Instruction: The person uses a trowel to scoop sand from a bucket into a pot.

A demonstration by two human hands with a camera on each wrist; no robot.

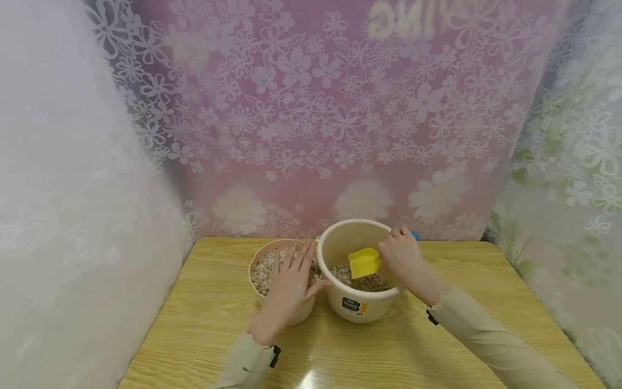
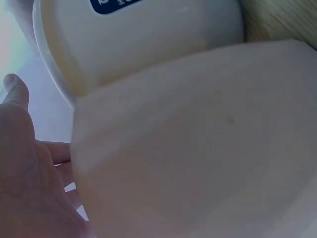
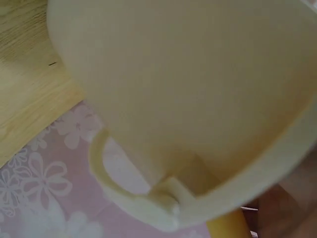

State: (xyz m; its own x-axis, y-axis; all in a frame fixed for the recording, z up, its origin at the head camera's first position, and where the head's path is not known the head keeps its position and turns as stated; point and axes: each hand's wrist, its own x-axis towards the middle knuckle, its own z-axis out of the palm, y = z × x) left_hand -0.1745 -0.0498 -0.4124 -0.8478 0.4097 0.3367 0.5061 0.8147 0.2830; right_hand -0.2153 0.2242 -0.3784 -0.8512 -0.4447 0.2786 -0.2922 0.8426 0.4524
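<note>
A yellow toy shovel (image 1: 364,263) with a blue handle end (image 1: 415,236) is gripped by my right hand (image 1: 400,256). Its blade hangs inside a cream bucket (image 1: 359,309), above coarse brown-grey grains (image 1: 375,282). To the left stands a pale peach pot (image 1: 302,315), filled nearly to the rim with similar grains (image 1: 264,270). Over that pot my left hand (image 1: 290,283) lies with straight, spread fingers; whether they touch the grains I cannot tell. The left wrist view shows the pot's outer wall (image 2: 198,144) beside the left hand (image 2: 25,173). The bucket (image 3: 188,89) mostly fills the right wrist view.
Both containers stand side by side on a wood-grain table (image 1: 218,324). A flowered pink curtain (image 1: 301,135) hangs behind, with pale sheets (image 1: 73,189) at the sides. The bucket's carrying handle (image 3: 101,166) juts out from its rim.
</note>
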